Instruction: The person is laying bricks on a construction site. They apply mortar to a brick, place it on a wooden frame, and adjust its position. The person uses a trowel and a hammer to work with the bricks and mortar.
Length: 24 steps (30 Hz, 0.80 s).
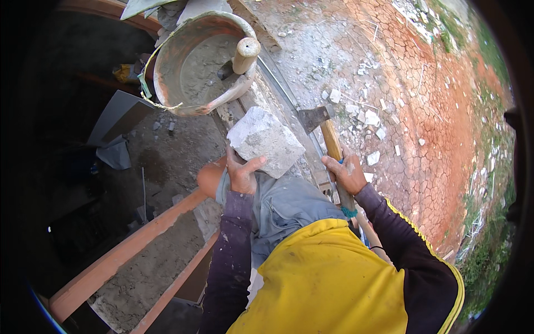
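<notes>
A rough whitish block piece (266,140) with broken edges is held in my left hand (242,171), thumb on its near face, just above my knee. My right hand (349,172) is wrapped round the wooden handle of a hatchet (331,139). Its dark metal head points up and to the left, apart from the block. Beyond the block stands a round bucket (236,92) of wet grey mortar (203,69), with a trowel (245,57) leaning in it, its wooden handle toward me.
I straddle a narrow wall top (261,94). At lower left, two wooden boards (133,245) flank grey mortar or concrete. On the right, cracked reddish ground (428,139) lies below, scattered with white block chips (371,118). A dark space drops away on the left.
</notes>
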Each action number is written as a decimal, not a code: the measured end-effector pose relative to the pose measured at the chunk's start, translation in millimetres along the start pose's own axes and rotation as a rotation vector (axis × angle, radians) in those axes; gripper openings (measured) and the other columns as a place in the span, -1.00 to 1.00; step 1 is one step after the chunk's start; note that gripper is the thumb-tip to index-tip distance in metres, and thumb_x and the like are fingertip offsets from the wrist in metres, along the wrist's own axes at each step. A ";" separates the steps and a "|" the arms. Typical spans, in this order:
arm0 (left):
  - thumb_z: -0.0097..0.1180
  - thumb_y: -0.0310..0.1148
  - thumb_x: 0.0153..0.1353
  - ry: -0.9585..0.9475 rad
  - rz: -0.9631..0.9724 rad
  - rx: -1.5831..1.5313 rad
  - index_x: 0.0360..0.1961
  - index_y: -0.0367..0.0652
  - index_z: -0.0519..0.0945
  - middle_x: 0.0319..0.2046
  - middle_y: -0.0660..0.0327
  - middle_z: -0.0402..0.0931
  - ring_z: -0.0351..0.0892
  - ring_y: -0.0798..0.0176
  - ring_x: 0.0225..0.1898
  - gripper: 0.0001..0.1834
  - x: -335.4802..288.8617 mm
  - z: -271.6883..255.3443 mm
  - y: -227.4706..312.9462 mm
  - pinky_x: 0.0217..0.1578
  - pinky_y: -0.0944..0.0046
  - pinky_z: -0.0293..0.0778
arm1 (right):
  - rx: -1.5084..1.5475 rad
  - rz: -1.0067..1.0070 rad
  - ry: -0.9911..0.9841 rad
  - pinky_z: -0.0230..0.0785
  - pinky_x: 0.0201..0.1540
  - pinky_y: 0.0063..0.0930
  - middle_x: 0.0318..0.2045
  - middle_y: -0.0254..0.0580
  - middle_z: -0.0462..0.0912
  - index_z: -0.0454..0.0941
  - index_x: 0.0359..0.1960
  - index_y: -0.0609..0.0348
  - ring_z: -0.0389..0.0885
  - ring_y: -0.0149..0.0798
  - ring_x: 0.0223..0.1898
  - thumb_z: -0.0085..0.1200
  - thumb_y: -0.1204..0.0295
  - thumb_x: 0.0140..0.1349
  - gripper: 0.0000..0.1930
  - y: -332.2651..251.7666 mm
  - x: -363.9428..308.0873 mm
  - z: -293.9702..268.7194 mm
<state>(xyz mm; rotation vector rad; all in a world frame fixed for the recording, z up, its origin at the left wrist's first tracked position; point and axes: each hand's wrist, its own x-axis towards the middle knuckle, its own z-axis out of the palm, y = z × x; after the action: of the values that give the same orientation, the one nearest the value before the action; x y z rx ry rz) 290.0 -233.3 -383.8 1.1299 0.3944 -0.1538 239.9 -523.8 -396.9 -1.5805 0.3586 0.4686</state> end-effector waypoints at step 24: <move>0.40 -0.13 0.15 0.112 0.057 -0.628 0.54 -0.04 0.35 0.44 0.07 0.43 0.44 -0.14 0.42 -0.08 -39.3 -29.6 -11.0 0.46 -0.27 0.38 | -0.189 -0.039 -0.023 0.46 -0.39 -0.32 -0.49 -0.23 0.61 0.48 0.29 0.42 0.59 -0.36 -0.48 0.32 0.19 0.35 -0.37 13.2 16.4 -6.4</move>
<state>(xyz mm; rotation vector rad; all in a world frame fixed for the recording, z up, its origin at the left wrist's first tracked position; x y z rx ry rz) 243.6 -214.3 -389.0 0.5298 0.4670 0.0837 248.0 -530.2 -416.4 -1.7604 0.2716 0.5019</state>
